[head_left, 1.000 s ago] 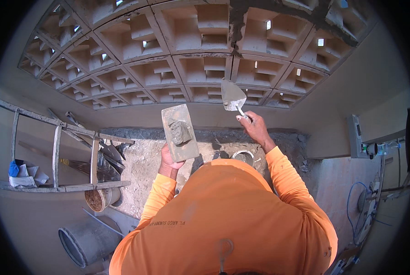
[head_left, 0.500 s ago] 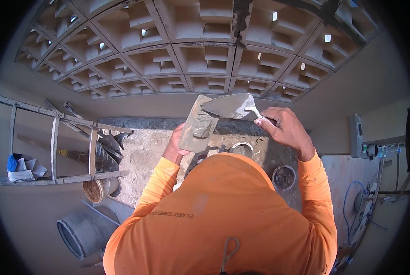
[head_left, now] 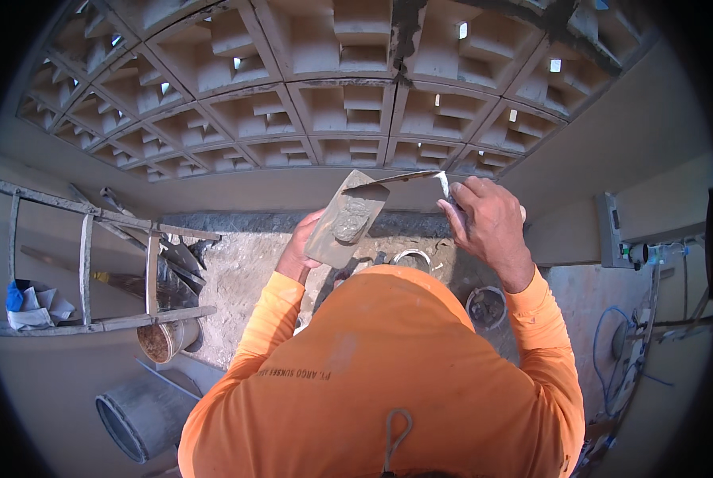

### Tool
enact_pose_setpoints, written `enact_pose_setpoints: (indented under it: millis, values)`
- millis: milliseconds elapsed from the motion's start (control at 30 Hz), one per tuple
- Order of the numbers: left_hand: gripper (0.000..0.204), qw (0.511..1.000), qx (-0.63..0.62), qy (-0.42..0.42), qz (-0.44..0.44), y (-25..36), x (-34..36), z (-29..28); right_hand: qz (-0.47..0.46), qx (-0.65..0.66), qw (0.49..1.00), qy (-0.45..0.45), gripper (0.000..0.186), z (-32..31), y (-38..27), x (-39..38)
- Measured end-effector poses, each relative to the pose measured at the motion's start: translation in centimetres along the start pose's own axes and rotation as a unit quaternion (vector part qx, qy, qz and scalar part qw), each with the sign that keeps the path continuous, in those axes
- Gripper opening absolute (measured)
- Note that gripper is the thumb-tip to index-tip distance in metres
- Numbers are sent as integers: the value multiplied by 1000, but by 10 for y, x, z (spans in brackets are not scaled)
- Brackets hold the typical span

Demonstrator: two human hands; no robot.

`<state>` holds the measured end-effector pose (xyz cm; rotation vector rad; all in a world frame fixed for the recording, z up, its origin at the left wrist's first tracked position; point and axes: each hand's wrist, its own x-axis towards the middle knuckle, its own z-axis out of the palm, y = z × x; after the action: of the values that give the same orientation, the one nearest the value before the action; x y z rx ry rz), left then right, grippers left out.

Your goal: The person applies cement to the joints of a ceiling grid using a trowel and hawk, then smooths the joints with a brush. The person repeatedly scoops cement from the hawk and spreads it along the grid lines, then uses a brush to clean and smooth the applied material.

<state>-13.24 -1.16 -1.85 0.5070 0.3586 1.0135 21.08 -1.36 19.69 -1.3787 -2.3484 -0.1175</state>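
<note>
The left hand (head_left: 299, 241) grips the board (head_left: 325, 249), whose long axis runs seven to one o'clock, the right hand (head_left: 492, 227) pinches the trowel (head_left: 409, 176), and the mortar (head_left: 351, 222) sits on the board, two o'clock from the nearer left hand, nine from the right.

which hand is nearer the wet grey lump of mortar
Left. The left hand holds the flat rectangular board under the mortar, just to its left; the right hand is farther off to its right, holding the grey metal trowel.
</note>
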Motion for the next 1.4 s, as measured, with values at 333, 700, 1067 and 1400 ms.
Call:
enact_pose_setpoints:
  millis: [333, 700, 1067, 1400]
  values:
    - [51, 997, -31, 66, 14, -17, -18, -22, 49, 20, 977, 208, 25, 52, 53, 11]
    - [50, 990, -81, 108, 35, -21, -53, -35, 167, 208, 946, 184, 21, 132, 51, 23]
    - [52, 986, -66, 140, 61, -20, -40, -39, 184, 333, 907, 182, 27, 159, 65, 47]
    - [56, 991, -79, 91, 57, -12, -32, -25, 246, 344, 876, 230, 26, 175, 28, 44]
